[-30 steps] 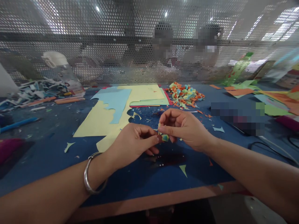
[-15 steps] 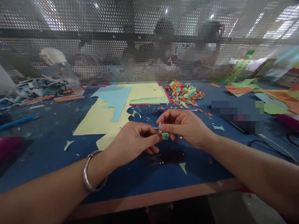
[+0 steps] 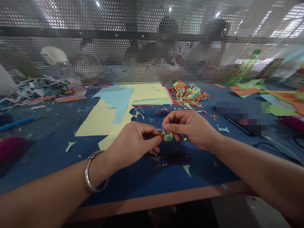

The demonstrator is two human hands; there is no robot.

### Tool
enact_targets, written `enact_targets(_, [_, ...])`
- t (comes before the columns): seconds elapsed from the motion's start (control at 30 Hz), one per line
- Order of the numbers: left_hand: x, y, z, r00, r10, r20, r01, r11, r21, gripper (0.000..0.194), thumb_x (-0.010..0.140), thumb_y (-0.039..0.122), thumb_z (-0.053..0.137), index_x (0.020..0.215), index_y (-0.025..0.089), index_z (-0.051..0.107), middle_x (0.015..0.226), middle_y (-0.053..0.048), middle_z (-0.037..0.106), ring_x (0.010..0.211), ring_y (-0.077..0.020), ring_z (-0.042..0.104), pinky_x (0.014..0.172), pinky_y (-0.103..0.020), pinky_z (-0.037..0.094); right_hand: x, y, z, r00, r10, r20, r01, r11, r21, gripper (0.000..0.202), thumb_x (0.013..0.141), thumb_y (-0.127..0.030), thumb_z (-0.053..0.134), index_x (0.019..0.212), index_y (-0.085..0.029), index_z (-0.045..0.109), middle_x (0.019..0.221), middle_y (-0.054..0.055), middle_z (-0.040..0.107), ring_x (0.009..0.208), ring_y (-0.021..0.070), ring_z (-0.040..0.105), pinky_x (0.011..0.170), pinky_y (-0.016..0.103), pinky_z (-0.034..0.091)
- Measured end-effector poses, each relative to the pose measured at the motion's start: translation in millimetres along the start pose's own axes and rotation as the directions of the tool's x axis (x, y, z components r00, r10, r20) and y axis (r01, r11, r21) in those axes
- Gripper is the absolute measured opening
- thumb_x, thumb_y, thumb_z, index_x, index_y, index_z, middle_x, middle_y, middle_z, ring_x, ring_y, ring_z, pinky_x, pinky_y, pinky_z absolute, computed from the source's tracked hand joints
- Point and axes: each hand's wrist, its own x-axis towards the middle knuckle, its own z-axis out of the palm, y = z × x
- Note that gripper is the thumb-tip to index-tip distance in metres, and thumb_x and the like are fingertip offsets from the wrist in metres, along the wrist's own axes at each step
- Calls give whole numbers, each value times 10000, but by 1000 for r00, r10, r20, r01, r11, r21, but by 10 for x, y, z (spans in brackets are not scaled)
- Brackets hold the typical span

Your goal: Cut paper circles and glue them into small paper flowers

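Note:
My left hand (image 3: 139, 139), with a silver bangle at its wrist, is closed in a pinch at a small yellow paper piece (image 3: 163, 133). From the other side, the thumb and forefinger of my right hand (image 3: 187, 126) pinch the same piece. Just below the fingertips, a little yellow and blue-green paper shape (image 3: 168, 137) shows; whether it is joined to the pinched piece I cannot tell. Under the hands lies a dark-handled tool (image 3: 175, 159), its other end hard to make out. Cut yellow sheets (image 3: 92, 123) and a cut light-blue sheet (image 3: 122, 101) lie beyond my left hand.
A heap of colourful paper pieces (image 3: 187, 91) sits at the back. Left are a clear bottle (image 3: 65, 71), paper strips (image 3: 35, 90) and a blue pen (image 3: 19, 123). Right are a phone (image 3: 239, 118), cables and a green bottle (image 3: 245, 68). People sit behind a perforated screen (image 3: 106, 47).
Both hands stay together at the yellow paper piece, with only slight finger movement. The left fingers curl in a little more, and the view shifts slightly.

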Motion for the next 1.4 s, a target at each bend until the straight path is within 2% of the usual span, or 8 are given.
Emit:
enact_targets(0.3, [10, -3, -46, 994, 93, -52, -82, 981, 173, 185, 823, 383, 710, 896, 214, 701, 726, -9, 727, 589, -142, 656, 525, -231, 491, 7, 17, -27, 1000, -6, -2, 6, 1000, 11, 257, 772, -363, 792, 824, -142, 671, 649, -35, 615, 470, 43, 523, 440, 175, 405])
enact_targets(0.4, [32, 10, -33, 976, 163, -146, -152, 985, 80, 296, 784, 345, 761, 1009, 210, 624, 873, -15, 732, 672, -129, 650, 582, -226, 500, 11, 13, -11, 1000, -1, 9, 1, 1000, 7, 278, 754, -375, 806, 824, -140, 675, 668, -26, 630, 469, 44, 527, 437, 179, 403])
enact_targets(0.47, [49, 9, -22, 972, 162, -172, -159, 987, 31, 347, 770, 313, 777, 1036, 201, 585, 841, -12, 724, 667, -121, 629, 586, -221, 486, 14, 12, 5, 1000, 4, 18, -3, 1000, -3, 292, 749, -389, 808, 821, -140, 676, 675, -18, 638, 469, 48, 531, 436, 183, 404])
enact_targets(0.7, [83, -35, 7, 985, 94, -146, -118, 978, -171, 343, 740, 256, 815, 986, 188, 586, 717, 17, 701, 674, -113, 633, 622, -215, 459, 29, 21, 12, 999, -34, -27, 33, 999, -38, 263, 799, -379, 768, 848, -141, 670, 612, -40, 597, 456, 49, 515, 431, 185, 400])
enact_targets(0.83, [94, -27, 31, 967, 29, -255, -120, 929, -349, 358, 717, 235, 837, 982, 176, 604, 682, 33, 685, 647, -95, 613, 623, -208, 449, 24, 8, 19, 996, -69, -63, 66, 996, -59, 310, 780, -417, 781, 835, -138, 657, 593, -53, 570, 440, 46, 502, 425, 188, 404])
enact_targets(0.97, [100, -18, 67, 936, 17, -353, -187, 871, -454, 337, 695, 242, 858, 923, 166, 622, 705, 25, 685, 647, -93, 618, 638, -212, 463, 13, 18, 35, 997, -70, -12, 68, 989, -134, 309, 756, -408, 800, 864, -142, 684, 609, -41, 599, 457, 61, 541, 442, 191, 435])
enact_targets(1.13, [98, -24, 119, 907, 26, -421, -239, 854, -462, 308, 699, 247, 858, 892, 171, 630, 732, 23, 687, 687, -98, 642, 683, -213, 495, 1, 30, 49, 997, -80, -15, 76, 983, -169, 299, 752, -414, 802, 844, -149, 700, 608, -25, 621, 467, 71, 552, 449, 191, 451])
enact_targets(1.4, [109, -43, 152, 902, 52, -429, -264, 852, -452, 287, 710, 256, 859, 889, 166, 655, 779, 17, 699, 740, -91, 653, 746, -201, 516, -10, 27, 80, 997, -60, -42, 56, 995, -77, 323, 746, -442, 800, 788, -139, 695, 660, -9, 647, 442, 53, 528, 426, 189, 420])
